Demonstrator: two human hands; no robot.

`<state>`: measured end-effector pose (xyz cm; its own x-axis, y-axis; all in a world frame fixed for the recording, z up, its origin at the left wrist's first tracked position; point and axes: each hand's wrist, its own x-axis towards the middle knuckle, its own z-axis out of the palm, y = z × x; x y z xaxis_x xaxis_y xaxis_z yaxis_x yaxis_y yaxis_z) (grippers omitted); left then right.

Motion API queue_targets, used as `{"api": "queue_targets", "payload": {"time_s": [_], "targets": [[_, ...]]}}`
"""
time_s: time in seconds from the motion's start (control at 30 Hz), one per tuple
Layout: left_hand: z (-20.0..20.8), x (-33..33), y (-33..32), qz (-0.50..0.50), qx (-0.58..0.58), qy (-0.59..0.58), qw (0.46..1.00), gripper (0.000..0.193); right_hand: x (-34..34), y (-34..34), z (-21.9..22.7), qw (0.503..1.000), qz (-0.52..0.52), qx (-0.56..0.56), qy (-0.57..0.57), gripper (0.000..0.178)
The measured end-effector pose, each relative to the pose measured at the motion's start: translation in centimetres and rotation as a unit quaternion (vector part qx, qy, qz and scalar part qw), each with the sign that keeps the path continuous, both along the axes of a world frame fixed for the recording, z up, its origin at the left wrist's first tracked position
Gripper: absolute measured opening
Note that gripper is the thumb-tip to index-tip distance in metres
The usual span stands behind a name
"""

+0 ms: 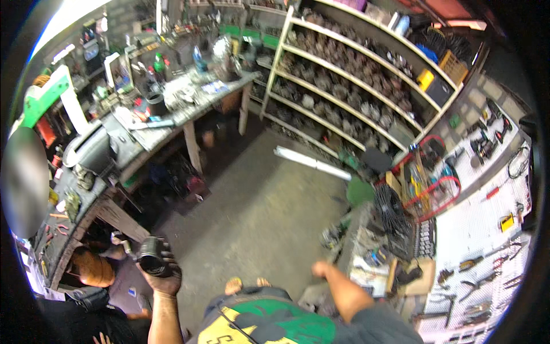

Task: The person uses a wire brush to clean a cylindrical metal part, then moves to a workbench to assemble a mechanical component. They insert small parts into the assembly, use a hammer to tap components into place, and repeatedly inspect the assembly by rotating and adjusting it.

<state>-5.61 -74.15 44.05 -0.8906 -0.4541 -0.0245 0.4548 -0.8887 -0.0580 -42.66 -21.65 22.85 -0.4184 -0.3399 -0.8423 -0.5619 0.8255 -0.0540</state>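
My left hand [163, 279] is raised at the lower left, its fingers wrapped round a dark metal cylinder [151, 255] with a round open-looking end. A small shiny piece [124, 243] shows just beside the cylinder; whether it is joined on cannot be told. My right hand [323, 269] hangs low in front of me, close to the side of the cluttered right-hand bench [355, 243]. Its fingers are blurred and partly hidden, and nothing clearly shows in it.
A long workbench [163, 129] with tools and parts runs along the left. Shelves [355, 69] packed with dark metal parts stand at the back. A white strip [312, 163] lies on the floor. Tools cover a white pegboard [478, 229] at right. A person in black [86, 321] is at lower left.
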Motion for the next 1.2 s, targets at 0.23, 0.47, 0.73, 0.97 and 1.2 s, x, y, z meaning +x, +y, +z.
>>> {"api": "queue_targets", "payload": {"time_s": [0.23,0.47,0.73,0.97,1.2], "targets": [[-3.8,8.1,12.5,0.158,0.034,-0.035,0.986,0.097,-29.9,-18.3,9.5,0.984,-0.058,0.119,0.119,0.058],[-1.9,6.6,21.5,0.283,-0.005,-0.136,0.949,0.078,-30.4,-24.9,12.2,0.970,0.217,0.003,0.113,0.048],[-2.1,-4.4,18.7,0.241,-0.166,-0.445,0.847,0.070,-4.5,-28.4,13.6,0.861,0.023,-0.253,-0.441,0.082],[-2.4,-25.9,7.5,0.067,-0.266,-0.388,0.880,0.073,-8.7,-37.7,15.9,0.664,-0.214,-0.254,-0.670,0.072],[6.3,-50.7,-5.9,-0.082,-0.774,-0.411,0.474,0.094,-28.5,-40.3,25.1,0.542,-0.322,-0.447,-0.635,0.091]]}}
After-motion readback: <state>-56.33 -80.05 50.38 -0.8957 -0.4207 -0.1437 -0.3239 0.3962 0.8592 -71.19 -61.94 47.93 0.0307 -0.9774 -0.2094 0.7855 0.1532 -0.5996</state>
